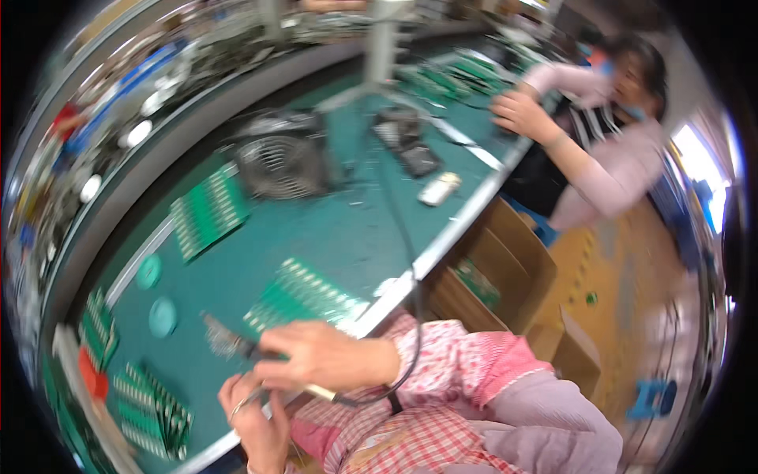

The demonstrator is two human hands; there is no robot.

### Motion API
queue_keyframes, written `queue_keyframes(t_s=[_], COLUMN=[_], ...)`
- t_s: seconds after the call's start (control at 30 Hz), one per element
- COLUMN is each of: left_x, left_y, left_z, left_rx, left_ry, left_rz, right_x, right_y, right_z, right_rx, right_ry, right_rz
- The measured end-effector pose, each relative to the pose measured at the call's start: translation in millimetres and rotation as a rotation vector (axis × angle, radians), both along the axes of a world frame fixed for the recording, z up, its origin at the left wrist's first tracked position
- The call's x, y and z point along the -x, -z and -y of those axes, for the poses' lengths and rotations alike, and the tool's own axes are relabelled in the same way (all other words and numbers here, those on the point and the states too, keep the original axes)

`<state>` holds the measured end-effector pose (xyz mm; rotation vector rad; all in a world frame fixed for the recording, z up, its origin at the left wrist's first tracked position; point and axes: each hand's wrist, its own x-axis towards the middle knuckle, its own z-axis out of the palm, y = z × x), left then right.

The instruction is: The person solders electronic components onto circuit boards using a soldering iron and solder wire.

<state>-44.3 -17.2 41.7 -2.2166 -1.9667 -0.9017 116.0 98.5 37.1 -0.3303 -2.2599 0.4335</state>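
Note:
My right hand (324, 355) is closed around a corded hand tool (320, 392). Its pale yellow end shows below my palm, and a black cable (414, 284) runs from it up across the bench. Blur and my fingers hide what kind of tool it is. A dark piece (251, 347) sticks out past my right fingers, beside a blurred silvery clump (223, 341) on the bench. Just below, my left hand (257, 419) has its fingers drawn together close to the right one; what they pinch is hidden. Behind my right hand lies a green circuit board panel (296, 296).
Another green panel (209, 212) lies near a black fan (283, 166). Two turquoise discs (163, 317) and stacked boards (150, 411) sit at left. Cardboard boxes (505, 253) stand off the bench's right edge. A co-worker (600, 142) sits at the far right.

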Motion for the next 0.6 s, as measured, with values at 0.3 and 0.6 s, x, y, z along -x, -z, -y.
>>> queue_keyframes(t_s=[0.3,0.6], left_x=[-3,1], left_y=[-24,9], left_z=[2,21], left_rx=[0.194,0.14], left_ry=[0.315,-0.18], left_rz=[-0.186,0.061], right_x=[-44,-50], right_y=[21,38], right_z=[19,-5], right_rx=[0.196,0.147], right_ry=[-0.062,0.332], right_rz=[-0.123,-0.073])
